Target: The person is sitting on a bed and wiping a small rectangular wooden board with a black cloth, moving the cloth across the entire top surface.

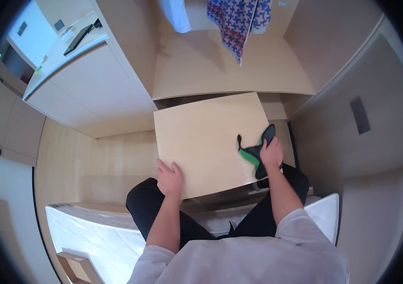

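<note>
A pale wood-grain board (201, 142) lies in front of me, its far edge close to the lower front of a wardrobe and its near edge by my knees. My left hand (170, 179) is closed on the board's near left edge, thumb on top. Over the board's right side, my right hand (271, 152) grips a soft black-and-green cloth item (252, 154) with a small dark loop at one end. Its exact kind is unclear, and the hand covers part of it. What lies under the board is hidden.
The wardrobe's base shelf (230, 78) is ahead, with a patterned garment (232, 26) and a white garment (175, 14) hanging above. A cabinet (83, 87) stands at left. Behind me is a plastic-wrapped mattress (97, 236) with a cardboard tray (79, 269). A panel with a grey plate (360, 116) is at right.
</note>
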A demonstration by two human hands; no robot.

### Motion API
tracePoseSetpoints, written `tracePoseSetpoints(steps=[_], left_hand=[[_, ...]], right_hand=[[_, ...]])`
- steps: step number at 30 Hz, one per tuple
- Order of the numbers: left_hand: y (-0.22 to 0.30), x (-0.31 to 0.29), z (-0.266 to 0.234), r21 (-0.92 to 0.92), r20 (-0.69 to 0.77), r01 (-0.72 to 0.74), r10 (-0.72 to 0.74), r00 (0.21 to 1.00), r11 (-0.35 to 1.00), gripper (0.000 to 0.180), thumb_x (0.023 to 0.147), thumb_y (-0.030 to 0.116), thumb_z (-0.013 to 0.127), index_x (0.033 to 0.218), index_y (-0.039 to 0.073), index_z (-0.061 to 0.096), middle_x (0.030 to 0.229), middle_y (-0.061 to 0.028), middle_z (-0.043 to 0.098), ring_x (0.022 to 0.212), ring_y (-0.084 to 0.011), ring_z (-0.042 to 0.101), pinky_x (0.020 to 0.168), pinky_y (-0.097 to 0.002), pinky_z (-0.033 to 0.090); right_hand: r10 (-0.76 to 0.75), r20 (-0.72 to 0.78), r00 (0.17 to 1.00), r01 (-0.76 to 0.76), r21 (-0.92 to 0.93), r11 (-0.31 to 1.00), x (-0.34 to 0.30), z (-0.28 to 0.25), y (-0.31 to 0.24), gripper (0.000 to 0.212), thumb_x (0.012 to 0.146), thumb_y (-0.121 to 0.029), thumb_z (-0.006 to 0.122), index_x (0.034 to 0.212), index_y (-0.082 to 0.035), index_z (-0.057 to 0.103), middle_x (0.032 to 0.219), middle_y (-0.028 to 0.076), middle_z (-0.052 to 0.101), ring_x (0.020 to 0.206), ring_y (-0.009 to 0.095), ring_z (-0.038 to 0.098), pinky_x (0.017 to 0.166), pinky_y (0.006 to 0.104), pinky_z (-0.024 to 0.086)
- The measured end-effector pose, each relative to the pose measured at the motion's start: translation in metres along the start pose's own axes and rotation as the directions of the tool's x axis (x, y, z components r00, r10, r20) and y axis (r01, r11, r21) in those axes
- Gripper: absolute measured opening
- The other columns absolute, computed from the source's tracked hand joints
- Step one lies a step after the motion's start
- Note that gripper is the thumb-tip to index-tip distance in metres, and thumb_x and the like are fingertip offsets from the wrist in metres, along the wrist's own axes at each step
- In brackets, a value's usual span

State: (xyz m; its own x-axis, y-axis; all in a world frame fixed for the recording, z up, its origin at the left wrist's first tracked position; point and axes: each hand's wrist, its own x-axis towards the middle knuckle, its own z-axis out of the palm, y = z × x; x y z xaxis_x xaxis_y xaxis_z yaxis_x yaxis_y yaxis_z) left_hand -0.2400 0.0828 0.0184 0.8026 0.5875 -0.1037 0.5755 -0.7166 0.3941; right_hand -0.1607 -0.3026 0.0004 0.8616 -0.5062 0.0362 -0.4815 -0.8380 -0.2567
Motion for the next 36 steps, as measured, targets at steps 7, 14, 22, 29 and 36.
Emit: tracePoseSetpoints(steps=[7, 14, 22, 29, 36], left_hand=[[-0.003, -0.002, 0.008, -0.024, -0.053, -0.025, 0.023, 0.998, 0.999, 0.073, 0.106, 0.046, 0.056, 0.162, 0.002, 0.036, 0.126, -0.0252, 0.067, 0.107, -0.0464, 0.071, 0.084, -0.0573, 0.059], [-0.009, 0.004, -0.004, -0.114, 0.051, 0.068, -0.062, 0.997, 0.991, 0.074, 0.108, 0.051, 0.054, 0.165, 0.006, 0.038, 0.148, -0.0246, 0.062, 0.123, -0.0483, 0.067, 0.098, -0.0565, 0.057], [-0.067, 0.027, 0.017, -0.754, 0.314, 0.238, 0.017, 0.949, 0.613, 0.074, 0.114, 0.049, 0.048, 0.171, 0.004, 0.031, 0.173, -0.0213, 0.038, 0.154, -0.0359, 0.043, 0.126, -0.0420, 0.034], [-0.071, 0.030, -0.004, -0.793, 0.602, 0.608, 0.210, 0.771, 0.042, 0.076, 0.118, 0.056, 0.035, 0.178, 0.015, 0.014, 0.182, -0.0076, 0.023, 0.165, -0.0248, 0.025, 0.135, -0.0407, 0.017], [-0.072, 0.038, -0.013, -0.744, 0.623, 0.668, 0.342, 0.704, -0.020, 0.088, 0.114, 0.069, 0.034, 0.178, 0.015, 0.007, 0.184, -0.0102, 0.016, 0.167, -0.0270, 0.019, 0.135, -0.0400, 0.014]], right_hand=[[-0.225, 0.000, 0.974, 0.222, -0.184, 0.958, -0.129, 0.013, -0.021, 0.086, 0.102, -0.048, 0.063, 0.167, 0.001, 0.037, 0.176, 0.032, 0.026, 0.163, 0.054, 0.018, 0.131, 0.0675, 0.016], [-0.671, 0.256, 0.696, 0.685, 0.044, 0.727, -0.169, 0.012, -0.137, 0.088, 0.101, -0.051, 0.062, 0.170, -0.003, 0.034, 0.178, 0.027, 0.022, 0.165, 0.052, 0.014, 0.132, 0.0663, 0.011], [-0.815, 0.141, 0.562, 0.806, 0.129, 0.578, -0.136, 0.056, -0.287, 0.085, 0.101, -0.052, 0.062, 0.169, -0.009, 0.038, 0.178, 0.023, 0.028, 0.165, 0.047, 0.020, 0.133, 0.0649, 0.015], [-0.780, 0.208, 0.590, 0.792, 0.037, 0.609, -0.094, 0.086, -0.395, 0.087, 0.100, -0.053, 0.059, 0.173, -0.014, 0.032, 0.181, 0.017, 0.024, 0.167, 0.042, 0.017, 0.135, 0.0612, 0.012], [-0.745, 0.215, 0.632, 0.762, 0.004, 0.647, -0.092, 0.093, -0.405, 0.084, 0.097, -0.042, 0.062, 0.172, -0.017, 0.034, 0.181, 0.015, 0.025, 0.168, 0.041, 0.017, 0.134, 0.0618, 0.012]])
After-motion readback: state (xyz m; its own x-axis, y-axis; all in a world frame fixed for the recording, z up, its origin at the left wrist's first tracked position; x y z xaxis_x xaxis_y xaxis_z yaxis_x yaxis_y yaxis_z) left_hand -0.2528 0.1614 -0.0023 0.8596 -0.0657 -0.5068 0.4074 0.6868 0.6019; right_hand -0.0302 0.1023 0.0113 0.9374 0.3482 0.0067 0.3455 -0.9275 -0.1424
